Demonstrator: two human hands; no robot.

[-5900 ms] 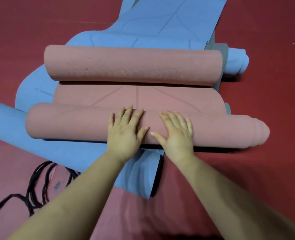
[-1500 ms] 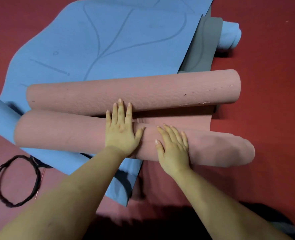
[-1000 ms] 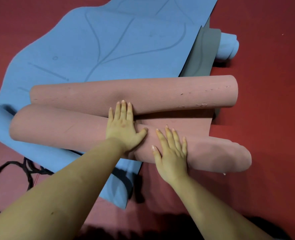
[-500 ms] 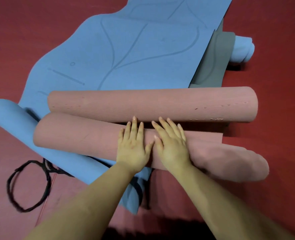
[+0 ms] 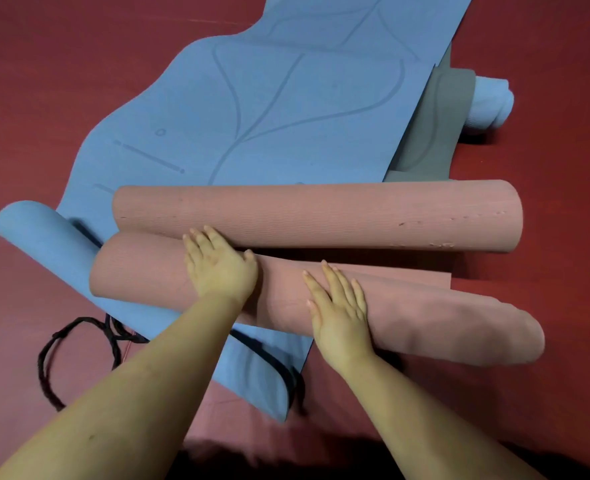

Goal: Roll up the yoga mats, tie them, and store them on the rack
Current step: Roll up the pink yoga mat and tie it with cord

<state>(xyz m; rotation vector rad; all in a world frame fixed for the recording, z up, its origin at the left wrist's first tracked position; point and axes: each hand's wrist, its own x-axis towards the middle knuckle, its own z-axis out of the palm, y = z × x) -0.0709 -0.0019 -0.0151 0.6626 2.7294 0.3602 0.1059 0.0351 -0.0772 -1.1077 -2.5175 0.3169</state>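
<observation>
Black cord (image 5: 79,355) lies looped on the red floor (image 5: 27,81) nearest the person, beside the blue mat's (image 5: 269,109) near corner. Just beyond, both hands lie flat with straight fingers on the near pink roll (image 5: 141,275): the left hand (image 5: 219,268) toward its middle, the right hand (image 5: 338,313) further right. That roll runs left to right, its right end (image 5: 494,334) angled nearer and telescoped outward. Pushed on like this, I judge the layers would cone further, since pressure sits left of centre. Touching it behind lies the far pink roll (image 5: 321,216), long axis also left-right. Farthest, a grey mat (image 5: 435,133) and a pale blue roll (image 5: 490,102).
</observation>
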